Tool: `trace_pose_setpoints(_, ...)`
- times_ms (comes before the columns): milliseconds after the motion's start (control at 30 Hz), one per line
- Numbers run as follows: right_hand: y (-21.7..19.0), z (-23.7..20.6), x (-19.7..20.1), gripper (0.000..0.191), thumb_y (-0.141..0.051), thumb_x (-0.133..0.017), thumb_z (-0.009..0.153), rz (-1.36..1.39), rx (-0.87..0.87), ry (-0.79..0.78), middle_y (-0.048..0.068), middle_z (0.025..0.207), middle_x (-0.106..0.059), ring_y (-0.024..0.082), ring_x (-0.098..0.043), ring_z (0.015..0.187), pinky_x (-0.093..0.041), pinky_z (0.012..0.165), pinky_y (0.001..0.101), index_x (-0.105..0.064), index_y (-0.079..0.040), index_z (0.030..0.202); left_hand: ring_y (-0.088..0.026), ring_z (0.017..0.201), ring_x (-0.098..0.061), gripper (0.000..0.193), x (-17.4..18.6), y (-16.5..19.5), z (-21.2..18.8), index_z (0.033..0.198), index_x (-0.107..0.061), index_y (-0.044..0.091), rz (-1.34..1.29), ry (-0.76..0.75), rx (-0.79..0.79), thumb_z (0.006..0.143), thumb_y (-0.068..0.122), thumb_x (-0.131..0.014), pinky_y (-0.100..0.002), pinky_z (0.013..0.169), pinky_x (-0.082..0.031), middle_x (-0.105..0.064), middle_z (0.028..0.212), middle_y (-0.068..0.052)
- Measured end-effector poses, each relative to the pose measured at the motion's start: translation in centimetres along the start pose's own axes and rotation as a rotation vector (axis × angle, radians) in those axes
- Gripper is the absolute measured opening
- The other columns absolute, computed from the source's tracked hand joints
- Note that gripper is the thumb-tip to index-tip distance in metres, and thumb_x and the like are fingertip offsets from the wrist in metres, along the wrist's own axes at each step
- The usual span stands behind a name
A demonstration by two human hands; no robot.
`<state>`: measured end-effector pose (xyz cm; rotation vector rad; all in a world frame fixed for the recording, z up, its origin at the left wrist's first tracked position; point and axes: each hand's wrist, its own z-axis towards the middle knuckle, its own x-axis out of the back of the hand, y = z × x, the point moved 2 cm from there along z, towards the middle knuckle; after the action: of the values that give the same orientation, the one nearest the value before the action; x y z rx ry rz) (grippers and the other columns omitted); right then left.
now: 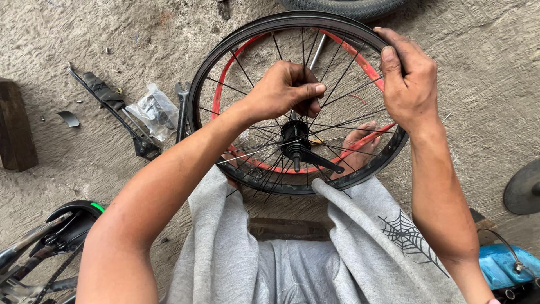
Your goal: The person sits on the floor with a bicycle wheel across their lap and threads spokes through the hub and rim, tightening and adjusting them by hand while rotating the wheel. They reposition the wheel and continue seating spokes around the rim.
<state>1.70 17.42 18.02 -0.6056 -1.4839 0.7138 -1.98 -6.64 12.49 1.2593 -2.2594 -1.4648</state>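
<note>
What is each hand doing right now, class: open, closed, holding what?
Left hand: closed, fingers pinched among the spokes above the hub; what they pinch cannot be told.
Right hand: closed on the wheel rim.

Black wheel rim [209,73], red rim strip [360,59]; grey shorts [360,247] with black spiderweb print [409,236]; blue box [500,267].

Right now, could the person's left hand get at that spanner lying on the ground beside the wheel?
Probably yes. The spanner lies in the open just outside the wheel rim, and the left hand, busy among the spokes, would only need to lift out.
</note>
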Motion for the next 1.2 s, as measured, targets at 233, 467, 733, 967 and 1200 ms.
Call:
trace_pose_setpoints(233,-0.1,-0.1,0.1,0.030,-0.022,-0.056,0.123,-0.016,0.010,0.005,0.013,0.104,-0.067,0.018,-0.064,0.092,-0.051,0.080,0.0336,-0.067,0.002,0.139,-0.013,0.073,-0.078,0.024,0.0,-0.7,-0.2,0.100,-0.068,0.000,-0.043,0.034,-0.053,0.100,0.024,-0.066,-0.027,0.064,-0.065,-0.079,0.082,-0.008)
trace_pose_setpoints(467,0.1,-0.1,0.1,0.030,-0.021,-0.056,0.122,0.003,0.002,0.008,0.012,0.100,-0.066,0.017,-0.062,0.087,-0.049,0.075,0.0336,-0.067,0.001,0.139,-0.014,0.071,-0.077,0.022,-0.4,-1.5,0.0,0.100,-0.067,-0.001,-0.152,0.050,-0.088,0.101,0.021,-0.065,-0.027,0.064,-0.066,-0.077,0.082,-0.010)
trace_pose_setpoints(733,-1.2,-0.3,0.5,0.026,-0.015,-0.056,0.123,-0.026,0.044,0.014,0.013,0.099,-0.068,0.018,-0.063,0.091,-0.050,0.079,0.0345,-0.066,0.003,0.138,-0.014,0.074,-0.077,0.022,-0.7,-2.0,-0.1,0.100,-0.066,-0.002,-0.222,0.057,-0.113,0.100,0.020,-0.065,-0.030,0.066,-0.068,-0.075,0.082,-0.009)
trace_pose_setpoints(967,-6.7,-3.5,2.9,0.030,-0.006,-0.055,0.112,-0.153,0.170,0.062,0.021,0.107,-0.067,0.031,-0.064,0.090,-0.051,0.080,0.0418,-0.062,0.004,0.139,-0.011,0.063,-0.058,0.025,-4.5,-1.6,-4.9,0.104,-0.069,0.002,-0.175,0.218,-0.151,0.109,0.024,-0.059,-0.028,0.056,-0.051,-0.065,0.075,-0.005)
trace_pose_setpoints(1200,-10.9,-7.1,4.0,0.039,-0.015,-0.063,0.108,-0.184,0.217,0.033,0.020,0.102,-0.066,0.029,-0.065,0.083,-0.053,0.070,0.0377,-0.061,0.000,0.144,-0.015,0.071,-0.058,0.012,-7.8,-0.6,-11.8,0.107,-0.059,0.002,0.048,0.428,-0.361,0.107,0.014,-0.058,-0.032,0.066,-0.050,-0.064,0.080,-0.006)
